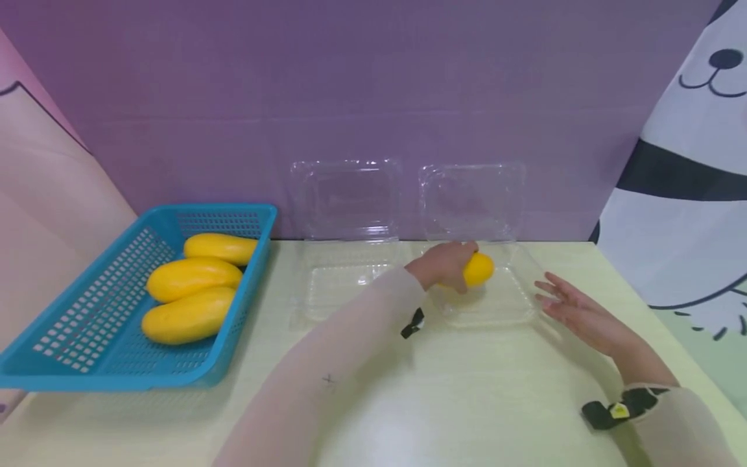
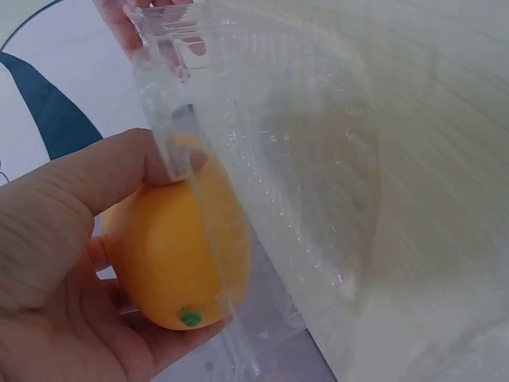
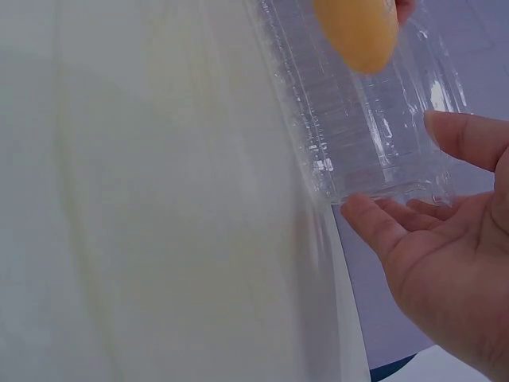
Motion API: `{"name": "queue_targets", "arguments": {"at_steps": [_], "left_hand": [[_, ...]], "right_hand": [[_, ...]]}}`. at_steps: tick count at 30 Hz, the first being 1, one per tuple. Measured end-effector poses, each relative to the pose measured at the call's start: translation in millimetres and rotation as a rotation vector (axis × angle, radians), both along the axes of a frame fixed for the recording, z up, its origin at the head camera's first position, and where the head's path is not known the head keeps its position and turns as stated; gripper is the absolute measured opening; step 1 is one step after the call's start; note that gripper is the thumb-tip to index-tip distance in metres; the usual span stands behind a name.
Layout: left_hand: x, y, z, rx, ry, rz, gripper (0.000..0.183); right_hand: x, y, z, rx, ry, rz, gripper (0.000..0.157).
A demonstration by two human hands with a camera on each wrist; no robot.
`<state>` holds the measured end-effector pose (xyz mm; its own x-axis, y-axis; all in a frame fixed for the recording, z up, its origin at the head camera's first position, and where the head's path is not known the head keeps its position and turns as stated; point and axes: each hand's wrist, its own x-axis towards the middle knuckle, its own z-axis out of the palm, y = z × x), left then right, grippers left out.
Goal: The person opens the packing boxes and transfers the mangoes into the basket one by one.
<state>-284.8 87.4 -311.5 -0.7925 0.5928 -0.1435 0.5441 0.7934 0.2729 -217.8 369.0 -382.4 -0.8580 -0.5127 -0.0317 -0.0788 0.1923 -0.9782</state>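
Note:
With fingers and thumb curled round it, my left hand [image 1: 449, 264] grips a smooth, oblong yellow fruit [image 1: 480, 269] over the base of the right-hand clear plastic clamshell box [image 1: 490, 318]. A small green stem spot marks the end of the fruit in the left wrist view, where the box's clear wall overlaps its side. My right hand [image 1: 586, 318] is at the right side of this box, fingers loosely extended and thumb apart. In the right wrist view its fingertips [image 3: 355, 208] are right at the box's edge, and nothing is in its grasp.
On the left, a blue plastic basket [image 1: 217, 353] holds several similar yellow fruits [image 1: 189, 316]. A second clear clamshell box [image 1: 350, 316] lies left of the first. Both lids [image 1: 350, 194] stand raised against the purple backdrop [image 1: 373, 78] at the table's back edge.

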Motion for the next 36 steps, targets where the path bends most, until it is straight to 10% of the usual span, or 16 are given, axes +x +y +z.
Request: {"name": "queue_targets", "arguments": {"at_steps": [36], "left_hand": [[28.8,-81.4,51.2,0.076,0.076,-0.146,0.077]], "right_hand": [[2.4,2.9,-1.2,-0.067,0.007,0.023,0.07]]}}
